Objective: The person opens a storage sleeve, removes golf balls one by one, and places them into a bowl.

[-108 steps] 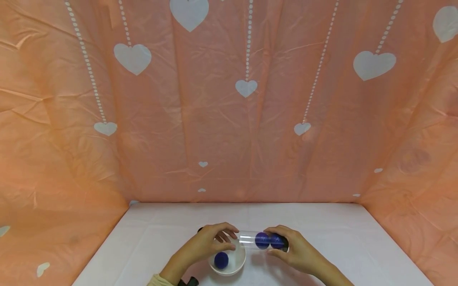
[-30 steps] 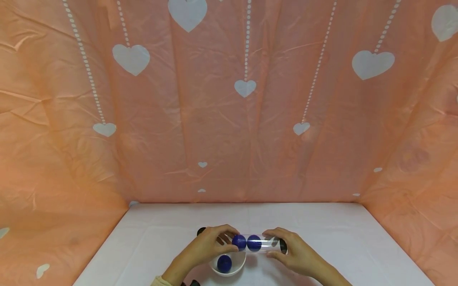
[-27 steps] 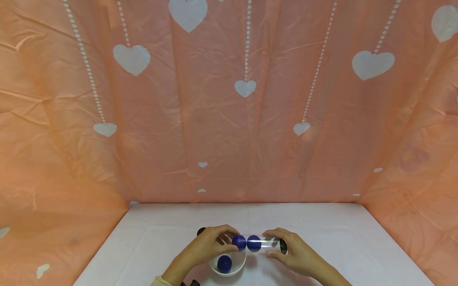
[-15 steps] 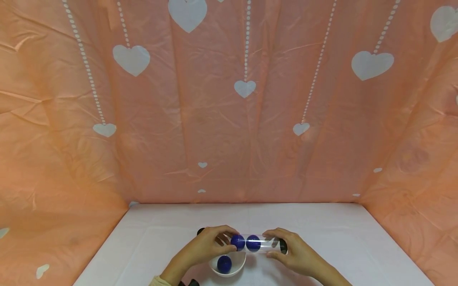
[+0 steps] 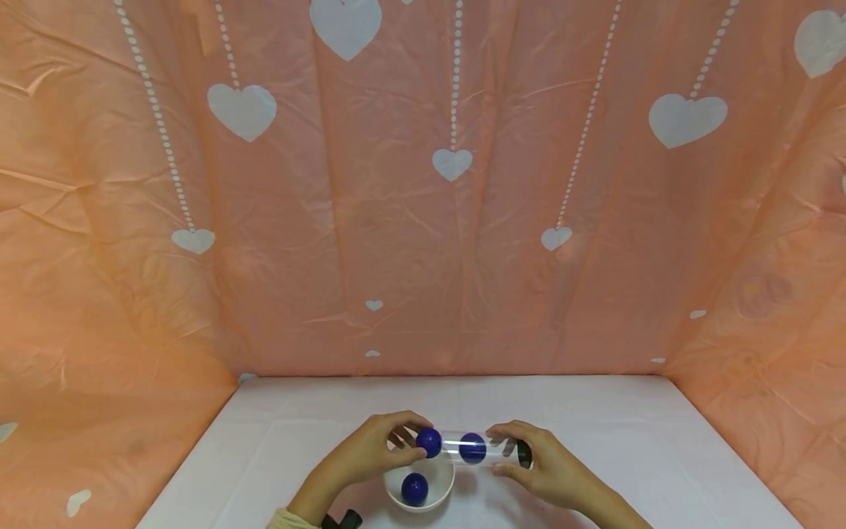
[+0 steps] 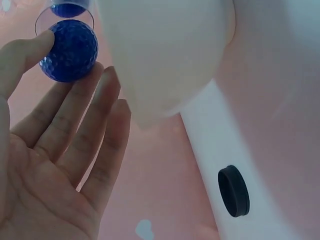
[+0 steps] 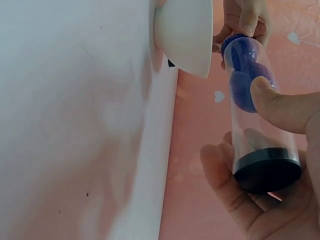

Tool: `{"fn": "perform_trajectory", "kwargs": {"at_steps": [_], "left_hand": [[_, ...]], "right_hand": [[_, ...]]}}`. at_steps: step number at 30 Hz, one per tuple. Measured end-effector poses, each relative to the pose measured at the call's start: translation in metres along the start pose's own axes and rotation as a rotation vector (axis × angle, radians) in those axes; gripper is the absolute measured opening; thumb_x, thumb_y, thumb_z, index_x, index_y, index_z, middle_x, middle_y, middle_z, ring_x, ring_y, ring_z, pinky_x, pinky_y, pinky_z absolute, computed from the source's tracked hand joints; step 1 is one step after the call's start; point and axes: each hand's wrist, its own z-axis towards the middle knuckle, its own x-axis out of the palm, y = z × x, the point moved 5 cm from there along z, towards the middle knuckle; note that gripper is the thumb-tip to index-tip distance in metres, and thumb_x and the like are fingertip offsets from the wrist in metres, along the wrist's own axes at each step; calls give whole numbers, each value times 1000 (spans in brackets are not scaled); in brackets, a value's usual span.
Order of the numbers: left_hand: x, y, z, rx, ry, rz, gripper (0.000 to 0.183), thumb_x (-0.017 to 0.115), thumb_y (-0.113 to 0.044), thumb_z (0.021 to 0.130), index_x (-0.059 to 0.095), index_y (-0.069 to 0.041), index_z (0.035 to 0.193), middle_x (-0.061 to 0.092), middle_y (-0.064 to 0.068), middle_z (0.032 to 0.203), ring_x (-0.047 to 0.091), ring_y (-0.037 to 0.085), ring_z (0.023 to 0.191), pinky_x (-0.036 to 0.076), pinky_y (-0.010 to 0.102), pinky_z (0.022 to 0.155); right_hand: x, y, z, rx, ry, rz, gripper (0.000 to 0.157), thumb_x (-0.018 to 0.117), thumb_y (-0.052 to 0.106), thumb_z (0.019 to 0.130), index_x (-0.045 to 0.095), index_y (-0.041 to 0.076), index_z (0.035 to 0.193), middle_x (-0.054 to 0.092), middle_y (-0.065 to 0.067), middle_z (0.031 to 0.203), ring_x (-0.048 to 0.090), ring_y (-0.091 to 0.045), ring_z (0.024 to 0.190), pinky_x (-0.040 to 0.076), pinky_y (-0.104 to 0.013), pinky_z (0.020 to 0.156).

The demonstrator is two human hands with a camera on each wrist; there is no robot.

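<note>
My left hand point(image 5: 366, 450) pinches a blue dimpled golf ball point(image 5: 429, 442) between thumb and fingertips, right at the mouth of a clear plastic tube point(image 5: 452, 445). A second blue golf ball point(image 5: 472, 448) lies inside this tube, partway down. Thumb and fingers of my right hand point(image 5: 547, 466) grip the tube near its black closed end point(image 7: 267, 172), keeping it lying sideways in the head view. Below the tube's mouth stands a white bowl point(image 5: 441, 497) with another blue golf ball point(image 5: 414, 488) in it.
A loose black cap point(image 6: 233, 191) rests on the white tabletop point(image 5: 595, 411) beyond the bowl; in the head view my left hand hides it. A black strap-like device point(image 5: 344, 520) sits by my left wrist. Orange cloth with hearts point(image 5: 463, 279) hangs behind and at both sides.
Both balls have rolled from the tube's closed end toward its mouth. My left hand has since drawn the front one leftward to the mouth; the other slid back slightly.
</note>
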Motion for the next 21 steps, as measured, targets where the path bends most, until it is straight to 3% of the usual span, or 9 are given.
{"fn": "perform_trajectory", "kwargs": {"at_steps": [9, 21], "left_hand": [[-4, 1, -1, -24, 15, 22, 34, 82, -31, 98, 74, -19, 129, 76, -7, 116, 69, 10, 97, 59, 25, 81], [0, 1, 0, 7, 16, 172, 36, 84, -33, 96, 74, -18, 127, 75, -12, 115, 69, 5, 101, 59, 27, 88]], "right_hand": [[1, -1, -1, -31, -28, -22, 40, 84, 30, 95, 72, 13, 130, 76, 3, 118, 68, -11, 100, 58, -31, 86], [0, 0, -1, -31, -19, -6, 42, 86, 24, 94, 70, 15, 132, 74, -1, 120, 66, -5, 105, 61, -32, 89]]}}
